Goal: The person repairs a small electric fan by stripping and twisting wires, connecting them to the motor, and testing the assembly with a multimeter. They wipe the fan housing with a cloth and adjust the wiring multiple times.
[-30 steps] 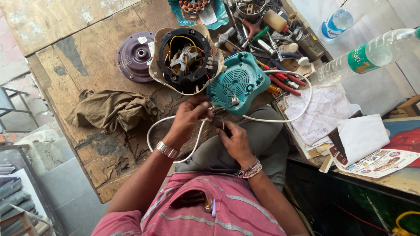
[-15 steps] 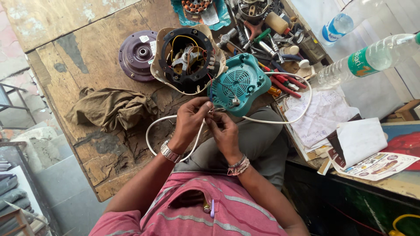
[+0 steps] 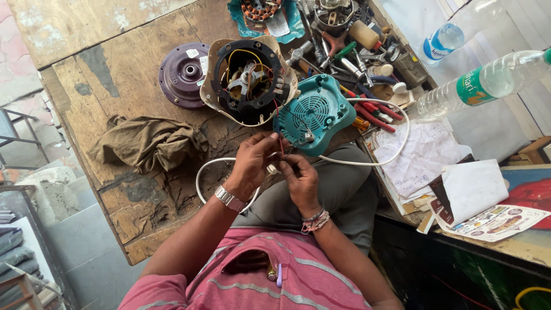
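Against the moment before, little has been shifted on the worktop (image 3: 115,80): both hands are kept together at its near edge, so the wiring work seems to be mid-step. The white cord (image 3: 270,169) is pinched by the left hand (image 3: 252,163); thin red wires (image 3: 281,146) are pinched by the right hand (image 3: 299,178), just below the teal housing (image 3: 313,112).

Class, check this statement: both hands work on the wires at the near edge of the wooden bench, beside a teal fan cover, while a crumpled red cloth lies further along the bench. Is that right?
Not quite: the cloth is olive-brown, not red, as the head view shows. The rest holds: the left hand and right hand work on the wires at the near edge of the wooden bench, beside the teal fan cover.
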The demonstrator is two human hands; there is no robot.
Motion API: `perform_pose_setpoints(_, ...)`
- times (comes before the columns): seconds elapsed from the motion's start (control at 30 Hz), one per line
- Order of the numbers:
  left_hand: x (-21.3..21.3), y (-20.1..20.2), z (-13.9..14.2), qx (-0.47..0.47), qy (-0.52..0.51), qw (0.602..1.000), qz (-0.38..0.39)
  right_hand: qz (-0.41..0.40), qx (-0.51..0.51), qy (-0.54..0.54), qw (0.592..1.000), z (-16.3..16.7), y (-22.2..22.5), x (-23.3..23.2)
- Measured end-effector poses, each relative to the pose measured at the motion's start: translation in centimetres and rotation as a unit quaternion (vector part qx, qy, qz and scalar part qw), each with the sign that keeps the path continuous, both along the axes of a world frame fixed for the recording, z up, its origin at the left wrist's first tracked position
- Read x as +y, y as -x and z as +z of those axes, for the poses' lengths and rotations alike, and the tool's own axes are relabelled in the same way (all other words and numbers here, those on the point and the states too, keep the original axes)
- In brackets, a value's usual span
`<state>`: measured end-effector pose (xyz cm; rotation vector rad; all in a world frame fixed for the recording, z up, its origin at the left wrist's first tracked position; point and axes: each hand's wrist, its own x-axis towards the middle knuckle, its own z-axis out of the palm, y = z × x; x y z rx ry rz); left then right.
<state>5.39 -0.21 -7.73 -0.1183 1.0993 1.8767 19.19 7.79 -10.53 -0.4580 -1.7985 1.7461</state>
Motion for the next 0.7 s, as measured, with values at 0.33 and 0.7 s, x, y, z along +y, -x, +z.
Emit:
perform_pose_setpoints(0.33,0.1,0.1,0.0,-0.045,-0.018,0.999,-0.001,-0.008,0.018,0.101,0.995,-1.2,-0.2,0.6)
perform_pose_setpoints(0.7,-0.7,-0.3,-0.2,0.086,-0.021,0.996,0.020,-0.002,0.010,0.142,0.990,-0.4,0.1,0.8)
